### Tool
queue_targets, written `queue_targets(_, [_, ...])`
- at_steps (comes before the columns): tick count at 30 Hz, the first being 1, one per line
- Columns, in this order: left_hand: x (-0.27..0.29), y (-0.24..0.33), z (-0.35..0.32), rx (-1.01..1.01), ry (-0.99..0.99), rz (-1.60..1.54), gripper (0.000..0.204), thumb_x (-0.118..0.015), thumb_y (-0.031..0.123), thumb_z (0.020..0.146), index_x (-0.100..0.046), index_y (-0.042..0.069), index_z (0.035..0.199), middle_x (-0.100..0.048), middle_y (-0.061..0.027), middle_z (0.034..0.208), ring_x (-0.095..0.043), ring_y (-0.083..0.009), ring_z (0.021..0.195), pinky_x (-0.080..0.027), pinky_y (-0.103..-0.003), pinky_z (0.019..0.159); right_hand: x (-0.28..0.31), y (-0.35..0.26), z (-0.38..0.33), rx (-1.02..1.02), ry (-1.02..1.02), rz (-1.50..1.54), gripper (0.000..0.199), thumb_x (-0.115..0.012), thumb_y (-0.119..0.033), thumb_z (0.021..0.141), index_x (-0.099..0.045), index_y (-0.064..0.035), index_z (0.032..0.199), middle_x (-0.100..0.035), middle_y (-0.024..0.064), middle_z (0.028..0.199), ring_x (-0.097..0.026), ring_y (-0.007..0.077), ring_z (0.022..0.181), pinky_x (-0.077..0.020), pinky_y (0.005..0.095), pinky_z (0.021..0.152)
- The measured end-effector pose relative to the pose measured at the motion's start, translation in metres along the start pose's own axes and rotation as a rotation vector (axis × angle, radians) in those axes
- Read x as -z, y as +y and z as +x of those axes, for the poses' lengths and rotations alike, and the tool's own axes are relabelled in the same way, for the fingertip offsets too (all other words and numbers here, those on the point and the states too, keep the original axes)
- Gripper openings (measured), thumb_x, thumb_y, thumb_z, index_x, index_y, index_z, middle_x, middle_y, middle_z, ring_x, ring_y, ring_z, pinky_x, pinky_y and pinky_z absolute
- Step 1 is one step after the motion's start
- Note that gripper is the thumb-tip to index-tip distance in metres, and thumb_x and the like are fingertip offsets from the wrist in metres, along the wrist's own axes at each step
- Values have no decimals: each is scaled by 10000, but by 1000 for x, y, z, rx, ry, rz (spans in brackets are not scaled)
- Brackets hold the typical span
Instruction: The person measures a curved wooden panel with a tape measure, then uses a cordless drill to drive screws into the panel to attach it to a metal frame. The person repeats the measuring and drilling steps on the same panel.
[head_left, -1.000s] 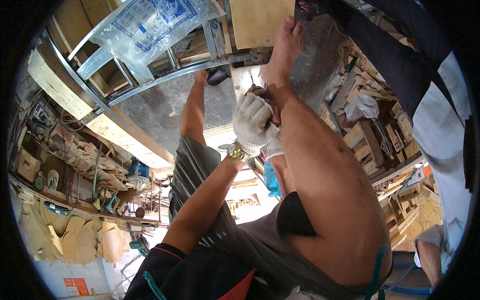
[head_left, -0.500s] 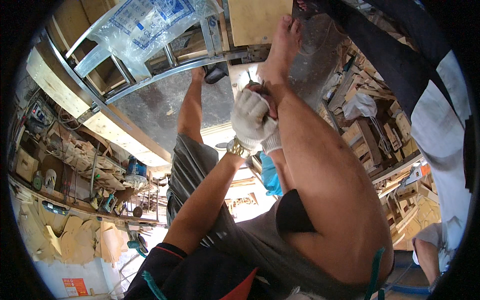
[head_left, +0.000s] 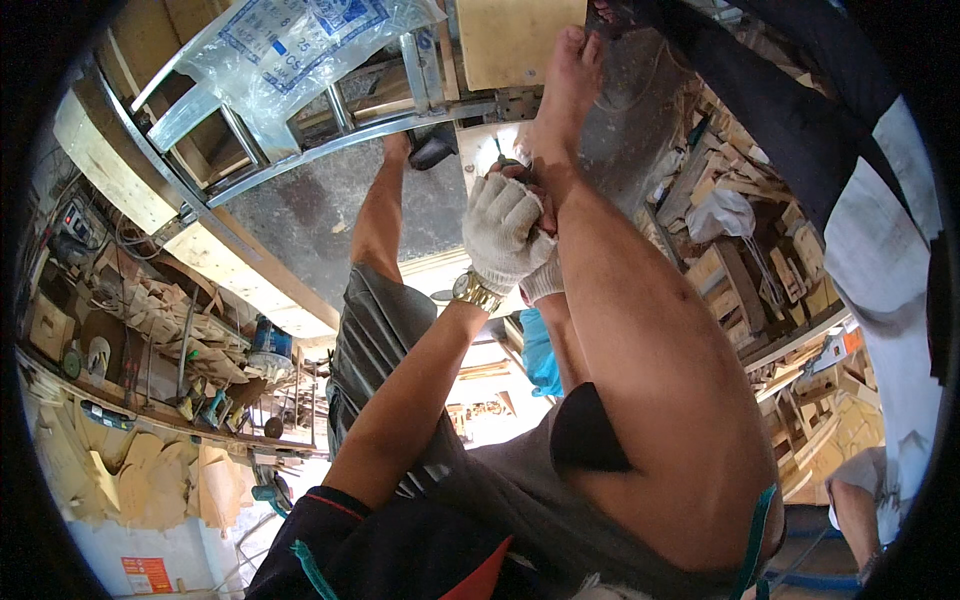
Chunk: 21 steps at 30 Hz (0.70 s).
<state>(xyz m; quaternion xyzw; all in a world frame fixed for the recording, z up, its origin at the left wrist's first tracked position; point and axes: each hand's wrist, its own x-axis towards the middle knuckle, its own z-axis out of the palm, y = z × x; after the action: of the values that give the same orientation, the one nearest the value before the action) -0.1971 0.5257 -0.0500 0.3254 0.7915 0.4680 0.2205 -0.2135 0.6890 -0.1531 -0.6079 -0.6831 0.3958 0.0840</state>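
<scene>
Barely shifted, gloved left hand (head_left: 503, 232) grips beside bare leg (head_left: 640, 330), under wooden board (head_left: 515, 40).

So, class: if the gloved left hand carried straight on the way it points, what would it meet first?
Probably the pale wooden board beyond the left hand, close by the bare foot. Depth is unclear, so that is a guess.

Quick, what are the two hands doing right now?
Left hand: gloved, curled shut around something small; what it is cannot be told.
Right hand: gloved, mostly hidden behind the left; cannot be told.
</scene>
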Motion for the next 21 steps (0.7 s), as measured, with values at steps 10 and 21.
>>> queue_targets(10, [6, 3, 6, 56, -16, 14, 226, -680, 262, 786, -613, 50, 743, -600, -120, 789, -620, -348, 798, -504, -447, 726, 3, -11, -2, -124, 4, 58, 695, -375, -492, 986, -429, 19, 1454, -461, 296, 1456, -435, 479, 1319, -344, 493, 1083])
queue_targets(21, [3, 4, 5, 86, -15, -3, 268, -691, 308, 690, -606, 65, 765, -564, -118, 780, -586, -353, 801, -480, -454, 723, -8, 11, 7, -176, 79, 150, 564, -420, -449, 977, -567, 8, 1274, -579, 343, 1246, -542, 514, 1164, -406, 514, 978])
